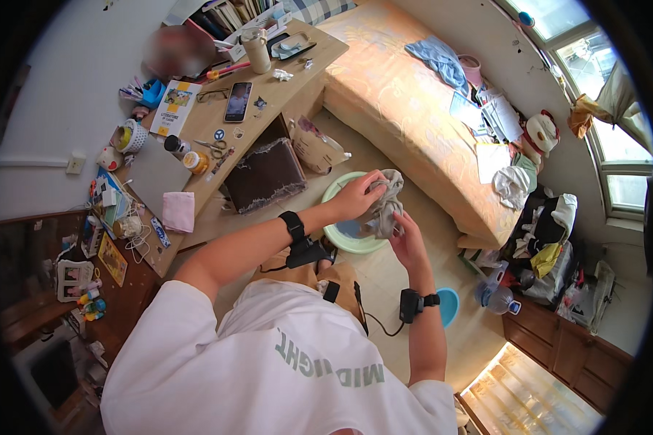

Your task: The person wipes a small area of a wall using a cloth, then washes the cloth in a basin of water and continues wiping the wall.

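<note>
A bunched, wet-looking grey cloth (387,202) is held in both of my hands above a pale green basin (353,248). My left hand (357,194) grips its upper left side, with the fingers curled over the folds. Lower down, the fingers and thumb of my right hand (408,238) pinch the cloth's right edge. Water (349,228) shows inside the basin, which stands on the tiled floor in front of my feet. The cloth and my left hand hide part of the basin.
Beside the basin are a bed (392,119) and a printed bag (318,145). A desk (272,95) to the left carries a phone (238,102), scissors (212,147) and a tumbler (256,51). A blue basin (448,307) and plastic bottles (498,302) are at right.
</note>
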### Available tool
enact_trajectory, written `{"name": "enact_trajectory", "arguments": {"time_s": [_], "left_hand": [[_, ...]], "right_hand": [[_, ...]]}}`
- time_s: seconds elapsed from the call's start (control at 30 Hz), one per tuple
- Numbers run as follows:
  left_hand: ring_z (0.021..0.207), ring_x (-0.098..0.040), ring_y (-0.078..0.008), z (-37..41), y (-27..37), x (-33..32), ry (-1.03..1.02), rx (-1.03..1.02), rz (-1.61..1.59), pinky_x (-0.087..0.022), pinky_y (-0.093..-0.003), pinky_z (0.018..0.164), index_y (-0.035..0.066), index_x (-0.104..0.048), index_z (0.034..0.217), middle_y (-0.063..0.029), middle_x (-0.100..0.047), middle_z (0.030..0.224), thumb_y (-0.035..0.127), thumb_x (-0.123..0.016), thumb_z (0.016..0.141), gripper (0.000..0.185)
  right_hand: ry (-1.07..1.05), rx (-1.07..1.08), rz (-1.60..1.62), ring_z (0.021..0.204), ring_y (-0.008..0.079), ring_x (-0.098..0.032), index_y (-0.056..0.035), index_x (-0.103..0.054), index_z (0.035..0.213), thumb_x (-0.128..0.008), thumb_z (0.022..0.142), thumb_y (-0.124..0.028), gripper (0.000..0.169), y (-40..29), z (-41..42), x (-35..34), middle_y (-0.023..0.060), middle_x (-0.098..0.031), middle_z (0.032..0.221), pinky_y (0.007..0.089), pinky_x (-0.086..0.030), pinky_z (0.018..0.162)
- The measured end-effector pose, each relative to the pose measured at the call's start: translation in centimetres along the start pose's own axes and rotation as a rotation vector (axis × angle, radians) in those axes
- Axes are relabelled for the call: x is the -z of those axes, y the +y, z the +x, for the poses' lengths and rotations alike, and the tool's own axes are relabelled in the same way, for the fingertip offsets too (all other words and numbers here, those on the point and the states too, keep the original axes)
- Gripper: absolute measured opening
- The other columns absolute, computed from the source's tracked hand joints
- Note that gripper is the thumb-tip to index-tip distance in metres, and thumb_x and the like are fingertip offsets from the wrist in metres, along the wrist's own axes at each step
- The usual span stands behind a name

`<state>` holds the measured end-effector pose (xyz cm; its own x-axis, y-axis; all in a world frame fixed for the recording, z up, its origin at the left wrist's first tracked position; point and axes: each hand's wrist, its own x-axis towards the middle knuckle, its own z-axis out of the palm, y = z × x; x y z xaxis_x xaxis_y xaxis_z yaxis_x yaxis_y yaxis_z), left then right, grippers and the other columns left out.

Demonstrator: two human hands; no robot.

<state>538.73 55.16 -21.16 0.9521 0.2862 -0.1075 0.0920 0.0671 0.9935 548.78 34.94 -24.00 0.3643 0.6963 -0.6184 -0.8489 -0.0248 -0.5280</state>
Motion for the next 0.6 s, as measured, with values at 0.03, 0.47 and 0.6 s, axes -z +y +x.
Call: {"name": "enact_trajectory", "arguments": {"time_s": [0.03,0.47,0.6], "left_hand": [[0.092,-0.05,-0.009,-0.2,-0.2,-0.6,0.014,-0.013,0.021,-0.044,-0.027,0.085,0.006,-0.055,0.115,-0.0018,-0.056,0.1,0.02,-0.055,0.101,0.02],[0.118,-0.048,-0.0332,-3.0,-0.8,-4.9,-0.041,-0.277,0.448,-0.039,-0.0396,0.102,0.005,-0.044,0.129,-0.018,-0.045,0.124,0.028,-0.082,0.076,0.07],[0.113,-0.052,-0.0281,-2.5,-0.8,-6.1,0.018,-0.229,0.392,-0.042,-0.0358,0.098,0.004,-0.043,0.127,-0.0151,-0.051,0.12,0.01,-0.074,0.074,0.062]], "right_hand": [[-0.083,-0.007,0.096,0.096,0.0156,-0.064,-0.0102,-0.058,0.121,-0.056,0.098,-0.018,0.025,-0.1,0.0,0.3,0.0043,-0.065,0.11,0.0292,-0.052,0.082],[-0.326,-0.006,0.549,0.125,0.0284,-0.047,-0.0007,-0.036,0.139,-0.05,0.097,-0.02,0.049,-3.4,-6.9,-2.8,0.02,-0.046,0.134,0.0375,-0.039,0.109],[-0.368,0.116,0.412,0.131,0.0287,-0.045,0.0024,-0.038,0.141,-0.047,0.098,-0.016,0.047,-3.0,-7.7,-2.7,0.022,-0.041,0.144,0.0393,-0.035,0.114]]}}
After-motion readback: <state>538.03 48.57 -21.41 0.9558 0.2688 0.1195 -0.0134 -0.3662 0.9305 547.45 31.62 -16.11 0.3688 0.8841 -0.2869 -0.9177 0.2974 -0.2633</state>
